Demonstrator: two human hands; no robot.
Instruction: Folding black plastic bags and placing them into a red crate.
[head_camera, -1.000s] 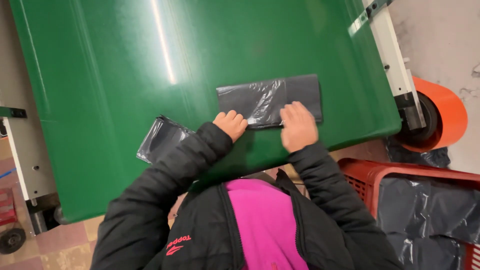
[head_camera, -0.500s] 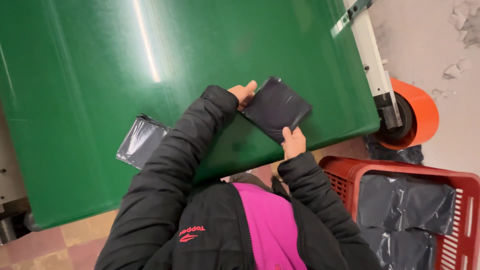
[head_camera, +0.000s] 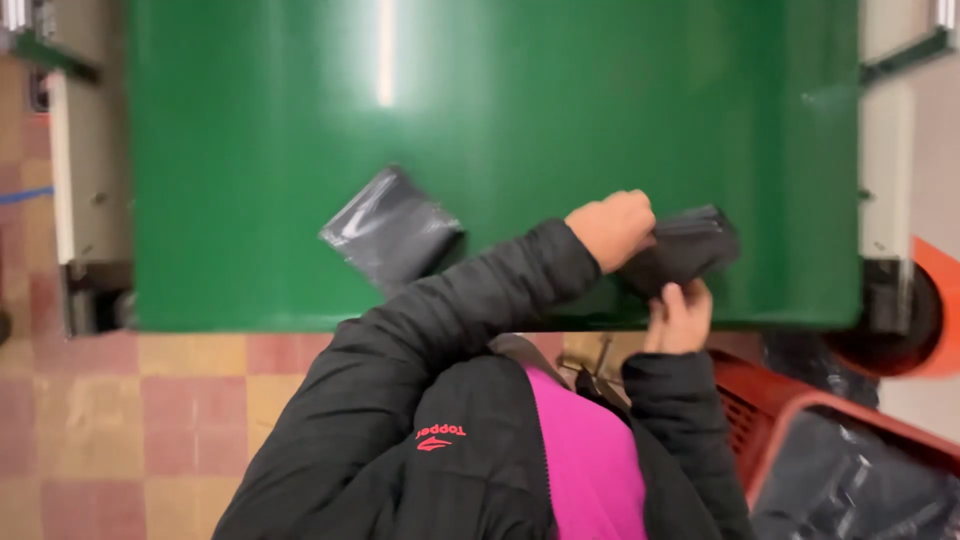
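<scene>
My left hand (head_camera: 615, 228) is closed over the top of a folded dark grey plastic bag (head_camera: 695, 250), near the front right edge of the green table (head_camera: 500, 120). From below, my right hand (head_camera: 680, 315) grips the same bag with its fingers pointing up. The bag is bunched into a small thick packet between both hands. A second folded grey bag (head_camera: 392, 228) lies flat on the table to the left, just beyond my left sleeve.
A red plastic basket (head_camera: 770, 420) holding dark bags stands at the lower right beside me. An orange round part (head_camera: 935, 310) sits at the table's right end. White frame rails run along both sides. The floor is checkered tile (head_camera: 150, 400).
The bag that lay spread flat under both hands has been folded smaller and is now gripped at the table's edge. The view has shifted so the table faces me squarely.
</scene>
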